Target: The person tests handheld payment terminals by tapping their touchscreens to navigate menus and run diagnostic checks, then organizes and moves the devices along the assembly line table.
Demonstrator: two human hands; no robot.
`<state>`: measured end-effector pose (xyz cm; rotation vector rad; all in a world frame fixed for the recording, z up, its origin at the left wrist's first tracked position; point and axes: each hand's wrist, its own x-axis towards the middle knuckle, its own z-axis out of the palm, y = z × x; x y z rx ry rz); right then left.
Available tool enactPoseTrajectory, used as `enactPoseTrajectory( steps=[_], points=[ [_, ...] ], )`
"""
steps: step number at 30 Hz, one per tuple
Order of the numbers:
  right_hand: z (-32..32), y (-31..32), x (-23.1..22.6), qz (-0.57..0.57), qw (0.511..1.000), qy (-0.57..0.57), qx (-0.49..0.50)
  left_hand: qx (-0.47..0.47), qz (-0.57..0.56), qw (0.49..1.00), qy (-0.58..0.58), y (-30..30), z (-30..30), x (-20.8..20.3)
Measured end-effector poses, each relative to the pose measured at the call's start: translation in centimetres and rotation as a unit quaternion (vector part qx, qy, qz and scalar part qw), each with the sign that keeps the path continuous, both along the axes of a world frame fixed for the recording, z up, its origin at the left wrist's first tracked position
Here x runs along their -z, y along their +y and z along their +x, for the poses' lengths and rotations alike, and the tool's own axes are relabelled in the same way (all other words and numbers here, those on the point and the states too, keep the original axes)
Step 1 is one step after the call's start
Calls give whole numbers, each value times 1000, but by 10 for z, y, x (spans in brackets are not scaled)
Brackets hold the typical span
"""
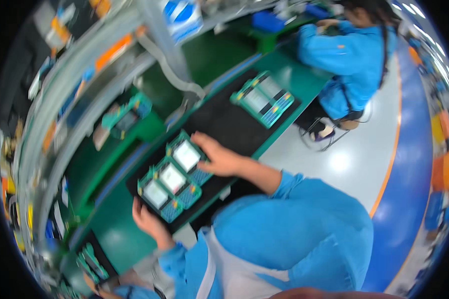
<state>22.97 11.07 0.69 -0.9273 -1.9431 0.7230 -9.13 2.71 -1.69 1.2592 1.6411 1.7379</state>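
I've got the hands apart at opposite ends of a row of three green-framed units [173, 180] on the black mat [212, 122] over the desk [115, 230]: right hand [218, 155] spread open along the right-hand unit's edge, left hand [148, 220] by the left unit's outer edge, too blurred for me to tell if it grips. I read the step as steadying or squaring the row, and I'd say the next move calls for light, even edge contact, keeping fingers off the lit screens and the units together.
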Motion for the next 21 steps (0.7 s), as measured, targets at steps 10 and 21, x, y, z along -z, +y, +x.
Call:
enactPoseTrajectory(
  steps=[10, 21],
  points=[
    [45, -43, -16, -104, 993, 28, -51, -200, -205, 837, 466, -15, -18, -4],
    [23, 9, -6, -166, 974, 150, -42, -128, -246, 834, 477, 12, -4, 5]
  ],
)
